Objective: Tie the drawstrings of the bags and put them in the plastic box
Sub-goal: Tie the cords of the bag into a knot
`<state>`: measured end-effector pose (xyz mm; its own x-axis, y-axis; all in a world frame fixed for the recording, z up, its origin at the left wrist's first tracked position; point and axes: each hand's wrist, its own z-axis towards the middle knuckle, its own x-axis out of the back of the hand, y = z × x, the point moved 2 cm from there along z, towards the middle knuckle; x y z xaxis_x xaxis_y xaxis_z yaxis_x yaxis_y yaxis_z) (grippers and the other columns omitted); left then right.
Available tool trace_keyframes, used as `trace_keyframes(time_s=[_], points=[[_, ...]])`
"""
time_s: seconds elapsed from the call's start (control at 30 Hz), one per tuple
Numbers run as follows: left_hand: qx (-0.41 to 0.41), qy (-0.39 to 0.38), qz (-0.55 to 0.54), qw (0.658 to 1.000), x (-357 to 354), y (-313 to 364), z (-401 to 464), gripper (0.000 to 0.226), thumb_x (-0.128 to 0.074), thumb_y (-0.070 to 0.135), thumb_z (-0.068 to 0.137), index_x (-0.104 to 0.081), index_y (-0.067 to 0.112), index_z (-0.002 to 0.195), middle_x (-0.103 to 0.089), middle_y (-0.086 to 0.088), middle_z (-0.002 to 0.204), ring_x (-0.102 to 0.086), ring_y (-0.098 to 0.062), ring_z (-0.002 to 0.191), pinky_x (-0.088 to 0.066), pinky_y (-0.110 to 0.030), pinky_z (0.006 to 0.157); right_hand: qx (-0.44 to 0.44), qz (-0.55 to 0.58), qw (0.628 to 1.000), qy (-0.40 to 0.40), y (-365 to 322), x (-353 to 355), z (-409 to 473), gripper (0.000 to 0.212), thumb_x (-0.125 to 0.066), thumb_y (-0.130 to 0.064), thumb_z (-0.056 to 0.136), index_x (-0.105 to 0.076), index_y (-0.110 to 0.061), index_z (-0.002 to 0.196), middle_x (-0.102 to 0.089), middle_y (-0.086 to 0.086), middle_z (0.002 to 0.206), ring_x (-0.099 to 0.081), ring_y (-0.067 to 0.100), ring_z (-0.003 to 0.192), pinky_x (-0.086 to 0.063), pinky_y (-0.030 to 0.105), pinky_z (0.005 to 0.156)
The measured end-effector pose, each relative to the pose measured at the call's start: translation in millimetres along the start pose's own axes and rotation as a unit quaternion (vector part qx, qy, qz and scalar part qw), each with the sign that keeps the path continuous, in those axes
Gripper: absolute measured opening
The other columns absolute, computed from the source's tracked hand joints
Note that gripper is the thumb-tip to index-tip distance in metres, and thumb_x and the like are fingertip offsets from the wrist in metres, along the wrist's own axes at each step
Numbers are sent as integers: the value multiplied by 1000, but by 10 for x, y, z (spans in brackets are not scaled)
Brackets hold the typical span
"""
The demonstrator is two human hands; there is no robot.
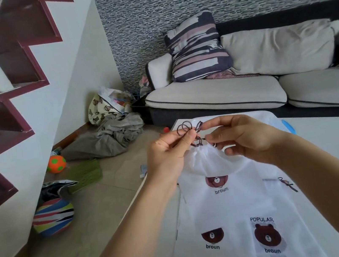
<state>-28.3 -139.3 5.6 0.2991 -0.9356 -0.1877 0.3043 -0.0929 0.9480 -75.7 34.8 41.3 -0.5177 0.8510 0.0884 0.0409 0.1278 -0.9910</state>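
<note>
A white drawstring bag (212, 166) with a brown bear print is held up over the table, its neck gathered tight. My left hand (168, 153) pinches a loop of the dark drawstring (186, 126) above the neck. My right hand (243, 136) pinches the cord on the other side, close to the neck. More white bear-print bags (242, 228) lie flat in a pile on the white table (330, 142) below. One of them at the right has a tied cord (287, 183). The clear plastic box (275, 118) with a blue clip stands behind my hands, mostly hidden.
A cream sofa (214, 96) with a striped cushion (195, 46) stands beyond the table. On the floor to the left lie a grey cloth heap (108, 138), an orange ball (56, 164), a striped ball (53, 216) and a bear-print bag. A staircase rises at the far left.
</note>
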Motion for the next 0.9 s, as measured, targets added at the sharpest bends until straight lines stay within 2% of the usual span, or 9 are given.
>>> trace_keyframes(time_s=[0.1, 0.2, 0.33, 0.47, 0.57, 0.7, 0.77, 0.83, 0.9], points=[[3, -4, 25, 1000, -26, -28, -1, 25, -80, 24, 77, -78, 4, 92, -78, -10, 92, -70, -17, 87, -55, -28, 87, 9, -60, 998, -8, -26, 0, -38, 31, -71, -5, 87, -72, -19, 114, -69, 2, 84, -59, 13, 72, -48, 25, 66], [10, 0, 22, 1000, -25, -40, 11, 24, -80, 22, 78, -78, 4, 94, -78, -11, 93, -71, -18, 88, -55, -31, 90, 57, -98, 994, -4, -2, -40, -29, 38, -75, -14, 87, -70, -31, 121, -73, -5, 106, -69, 12, 84, -54, 27, 71], [25, 1, 18, 1000, -8, -38, 22, 21, -79, 18, 80, -76, 1, 93, -77, -14, 91, -70, -19, 85, -55, -32, 87, 123, -54, 988, 69, -23, -40, 22, 6, -76, -14, 87, -77, -12, 92, -72, 4, 85, -62, 13, 70, -46, 25, 62], [42, 13, 17, 999, -14, -35, 10, 13, -77, 10, 84, -76, 1, 93, -77, -13, 91, -70, -19, 83, -57, -35, 87, 122, -33, 991, 45, -69, 0, 23, 5, -74, -9, 87, -74, -5, 85, -64, 6, 69, -57, 15, 61, -47, 27, 62], [49, 7, 16, 999, -27, -13, -5, 8, -76, 11, 86, -78, 7, 93, -78, -11, 93, -72, -19, 84, -57, -34, 89, 110, -28, 993, -37, -105, -44, -17, 7, -74, -13, 86, -73, -6, 85, -68, 10, 74, -61, 17, 68, -48, 26, 64], [81, -8, -17, 997, -44, 6, -30, 6, -76, 14, 87, -80, 17, 84, -77, -9, 90, -69, -20, 84, -55, -39, 94, 113, -13, 991, -76, -101, -107, -27, 36, -70, -29, 82, -75, 3, 97, -75, 17, 92, -65, 18, 77, -50, 22, 65], [90, -18, -29, 995, -34, 11, -31, 4, -77, 15, 87, -79, 13, 90, -76, -11, 90, -68, -23, 85, -53, -44, 98, 125, -18, 990, -61, -86, -129, -18, 26, -71, -20, 84, -76, 3, 95, -76, 19, 92, -65, 16, 75, -50, 21, 63], [99, -12, -27, 995, -22, 21, -33, 13, -77, 16, 86, -78, 8, 97, -76, -13, 92, -69, -23, 84, -55, -41, 93, 131, -23, 990, -39, -61, -172, -7, 8, -73, -7, 85, -78, -2, 89, -76, 19, 89, -63, 15, 71, -48, 21, 61], [106, -2, -38, 994, -17, 29, -35, 14, -76, 14, 86, -77, 7, 98, -76, -13, 91, -69, -23, 82, -55, -38, 88, 128, 2, 992, -15, -31, -233, 1, 3, -77, -3, 81, -75, -2, 83, -75, 21, 85, -61, 16, 65, -46, 23, 59]])
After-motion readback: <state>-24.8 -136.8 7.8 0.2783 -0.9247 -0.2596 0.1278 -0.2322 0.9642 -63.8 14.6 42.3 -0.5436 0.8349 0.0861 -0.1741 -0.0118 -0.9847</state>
